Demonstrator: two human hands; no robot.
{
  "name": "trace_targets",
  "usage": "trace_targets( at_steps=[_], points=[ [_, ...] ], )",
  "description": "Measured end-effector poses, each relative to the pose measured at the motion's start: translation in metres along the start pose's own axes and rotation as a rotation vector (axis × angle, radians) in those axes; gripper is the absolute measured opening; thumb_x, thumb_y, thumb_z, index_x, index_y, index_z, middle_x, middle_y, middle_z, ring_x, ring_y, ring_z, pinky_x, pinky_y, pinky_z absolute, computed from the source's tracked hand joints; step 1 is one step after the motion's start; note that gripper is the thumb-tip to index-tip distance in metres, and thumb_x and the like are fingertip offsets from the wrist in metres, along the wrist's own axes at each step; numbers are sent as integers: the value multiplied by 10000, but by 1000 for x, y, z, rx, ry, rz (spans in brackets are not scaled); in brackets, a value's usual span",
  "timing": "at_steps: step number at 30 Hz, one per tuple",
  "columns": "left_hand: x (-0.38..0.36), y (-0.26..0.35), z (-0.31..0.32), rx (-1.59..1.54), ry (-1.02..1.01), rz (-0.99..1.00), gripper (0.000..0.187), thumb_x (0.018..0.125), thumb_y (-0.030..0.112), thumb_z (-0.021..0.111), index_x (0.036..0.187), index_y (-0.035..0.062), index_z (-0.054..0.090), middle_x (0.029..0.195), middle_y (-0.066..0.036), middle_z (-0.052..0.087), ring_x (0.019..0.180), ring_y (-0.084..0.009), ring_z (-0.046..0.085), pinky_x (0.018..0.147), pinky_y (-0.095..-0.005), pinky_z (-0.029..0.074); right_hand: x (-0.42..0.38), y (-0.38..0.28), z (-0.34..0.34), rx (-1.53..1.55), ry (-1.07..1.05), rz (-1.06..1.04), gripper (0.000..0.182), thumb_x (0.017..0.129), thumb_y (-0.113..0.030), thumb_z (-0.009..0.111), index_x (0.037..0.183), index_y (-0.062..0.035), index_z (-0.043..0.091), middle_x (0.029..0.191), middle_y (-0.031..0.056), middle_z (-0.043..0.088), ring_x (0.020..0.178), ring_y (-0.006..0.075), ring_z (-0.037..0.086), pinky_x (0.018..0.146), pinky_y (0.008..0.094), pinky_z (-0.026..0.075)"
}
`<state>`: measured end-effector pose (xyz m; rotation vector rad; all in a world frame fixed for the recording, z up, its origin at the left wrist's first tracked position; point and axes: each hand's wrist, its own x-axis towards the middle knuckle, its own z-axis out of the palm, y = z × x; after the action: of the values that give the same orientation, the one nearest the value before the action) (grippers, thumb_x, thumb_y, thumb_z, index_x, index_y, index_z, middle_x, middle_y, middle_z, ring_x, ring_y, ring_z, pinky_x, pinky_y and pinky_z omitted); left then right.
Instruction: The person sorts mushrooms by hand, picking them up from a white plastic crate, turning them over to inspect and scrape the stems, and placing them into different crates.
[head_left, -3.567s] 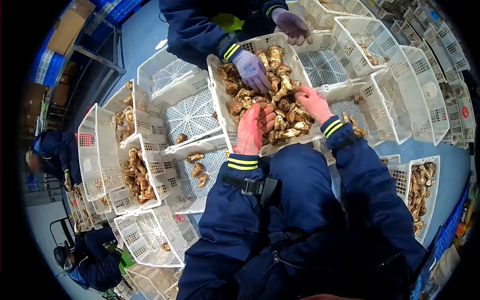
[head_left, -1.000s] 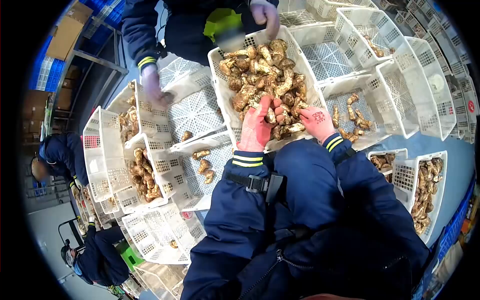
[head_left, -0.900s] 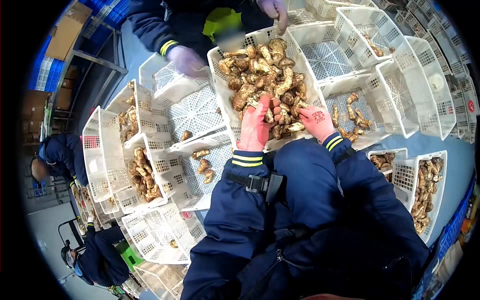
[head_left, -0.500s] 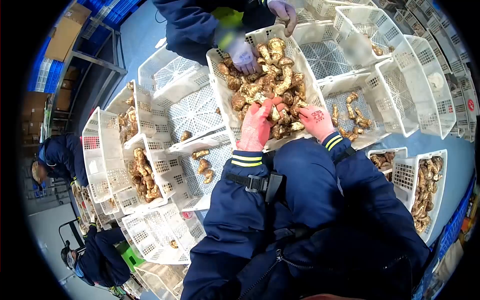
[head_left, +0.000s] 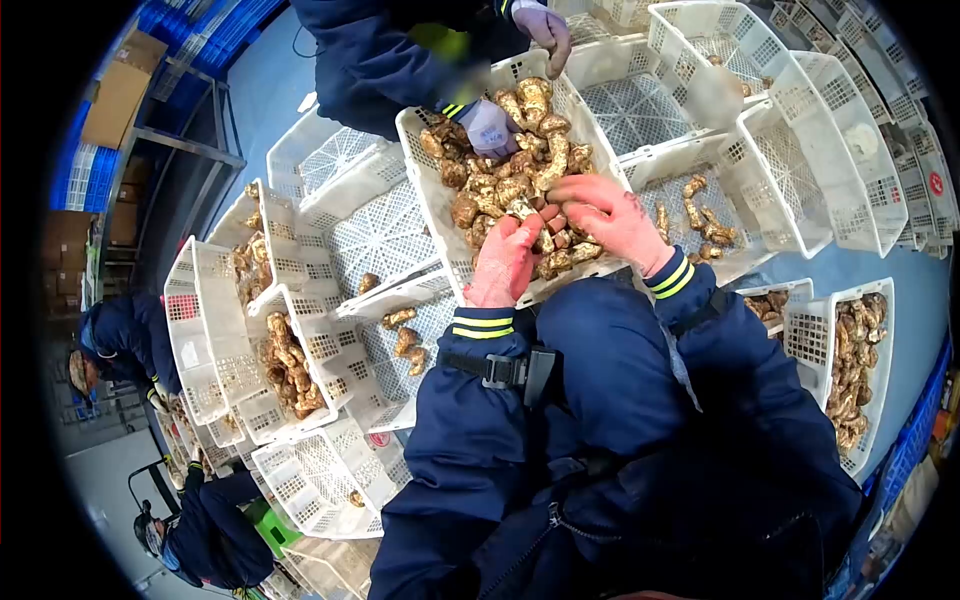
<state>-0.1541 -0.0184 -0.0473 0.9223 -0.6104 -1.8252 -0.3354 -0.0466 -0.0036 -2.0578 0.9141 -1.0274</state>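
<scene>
A white plastic crate [head_left: 428, 190] piled with brown-and-cream mushrooms [head_left: 558, 165] stands in front of my knees. My left hand [head_left: 505, 262], in a pink glove, is closed on a pale-stemmed mushroom [head_left: 521, 208] at the near side of the pile. Just right of it, my right hand [head_left: 615, 222], gloved in pink too, reaches over the heap with its fingers stretched out across the mushrooms. A co-worker's gloved hand [head_left: 490, 130] is down among the mushrooms at the crate's far left, and their other hand [head_left: 545, 30] hangs by the far rim.
White crates surround me. The left crate [head_left: 385, 235], front-left crate [head_left: 425, 310] and right crate [head_left: 650, 190] hold a few mushrooms each. Fuller ones include the far-right crate [head_left: 880, 375]. Two people [head_left: 205, 525] work at lower left. A metal rack [head_left: 190, 145] stands behind.
My right hand has moved up and left over the pile, its fingers now extended. My left hand stays close to its place. The co-worker's hand remains in the crate as the view shifts slightly.
</scene>
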Motion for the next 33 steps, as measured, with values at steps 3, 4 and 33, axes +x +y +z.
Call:
trace_targets(
  at_steps=[3,4,33],
  points=[
    [0,-1,-14,118,56,-56,135,864,138,539,929,33,483,888,-45,520,808,-160,513,716,-324,427,4,-9,6,-58,-115,-55,280,768,-69,502,1030,-53,600,1111,124,547,1048,280,506,913,359,399],
    [0,-2,-15,106,38,-27,129,857,143,547,907,41,484,889,-37,517,800,-145,503,705,-315,415,4,-5,8,-57,-113,-54,280,768,-69,502,1030,-53,600,1111,124,547,1048,280,506,913,359,399],
    [-2,-1,15,34,-13,114,147,834,178,577,815,41,526,693,24,471,603,-64,417,518,-231,340,-2,-5,16,65,-99,155,299,800,1,466,1078,-11,576,1183,127,520,1107,252,487,929,308,385]
  ],
)
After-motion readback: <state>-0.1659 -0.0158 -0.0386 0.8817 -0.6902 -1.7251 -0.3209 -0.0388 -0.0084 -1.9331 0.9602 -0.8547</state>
